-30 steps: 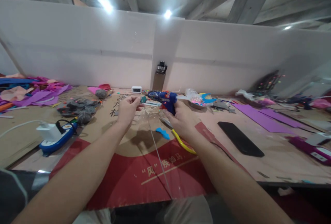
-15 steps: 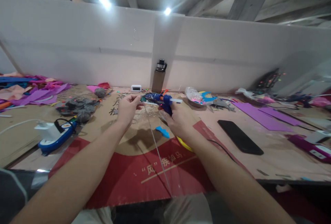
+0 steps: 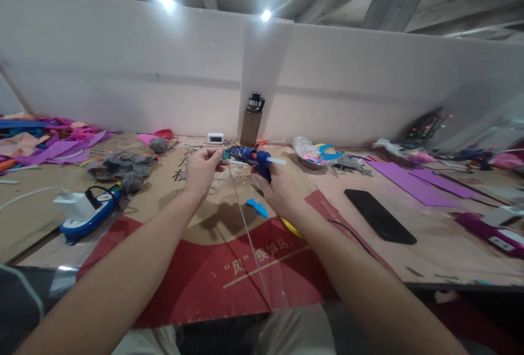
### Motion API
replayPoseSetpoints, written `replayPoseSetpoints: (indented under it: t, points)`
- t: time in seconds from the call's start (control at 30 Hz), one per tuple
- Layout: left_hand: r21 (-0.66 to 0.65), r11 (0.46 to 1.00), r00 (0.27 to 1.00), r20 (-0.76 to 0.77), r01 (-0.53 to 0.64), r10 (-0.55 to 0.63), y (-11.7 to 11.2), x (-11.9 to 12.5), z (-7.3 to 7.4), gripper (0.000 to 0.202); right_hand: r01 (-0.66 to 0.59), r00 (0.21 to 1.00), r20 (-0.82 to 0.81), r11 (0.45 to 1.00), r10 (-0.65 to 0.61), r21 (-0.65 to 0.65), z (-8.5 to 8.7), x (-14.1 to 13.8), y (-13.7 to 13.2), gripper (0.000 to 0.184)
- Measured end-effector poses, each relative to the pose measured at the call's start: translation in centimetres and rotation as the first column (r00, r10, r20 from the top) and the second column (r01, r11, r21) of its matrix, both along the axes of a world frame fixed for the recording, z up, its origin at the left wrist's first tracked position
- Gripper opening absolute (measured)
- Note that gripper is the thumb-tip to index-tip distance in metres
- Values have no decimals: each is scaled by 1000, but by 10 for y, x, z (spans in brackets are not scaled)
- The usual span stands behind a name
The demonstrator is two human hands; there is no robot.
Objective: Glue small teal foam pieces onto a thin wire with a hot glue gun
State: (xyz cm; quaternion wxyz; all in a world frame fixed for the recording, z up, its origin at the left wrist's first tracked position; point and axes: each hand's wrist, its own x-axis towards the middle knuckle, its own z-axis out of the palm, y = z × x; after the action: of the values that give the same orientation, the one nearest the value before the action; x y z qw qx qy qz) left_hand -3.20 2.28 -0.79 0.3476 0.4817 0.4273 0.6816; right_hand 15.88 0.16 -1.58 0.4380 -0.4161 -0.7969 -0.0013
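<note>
My right hand (image 3: 282,183) is wrapped round the handle of a blue glue gun (image 3: 262,163), from whose back end a whitish glue stick (image 3: 279,161) sticks out. The gun's nozzle points left, towards my left hand (image 3: 200,172). Thumb and fingers of that left hand are pinched on a small teal piece (image 3: 226,154), right by the nozzle; whether they touch I cannot tell. A thin pale strand (image 3: 244,223) runs from near my left fingertips down to the front edge of the cardboard. Below the hands lies a blue cut-out scrap (image 3: 257,208).
Red and brown cardboard (image 3: 196,273) covers the table's middle. A black phone (image 3: 380,216) and purple sheets (image 3: 417,181) lie right; a blue power strip (image 3: 90,218) and grey yarn (image 3: 131,183) left. A bottle (image 3: 251,123) and small white clock (image 3: 215,138) stand behind the hands.
</note>
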Motion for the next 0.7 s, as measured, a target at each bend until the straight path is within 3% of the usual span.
replayPoseSetpoints:
  t: [0.7]
  points:
    - [-8,1000,1000,25,9,-9,-2,2,2,21,-18,1000,-23,1000,18,22,-4,-1,2,29]
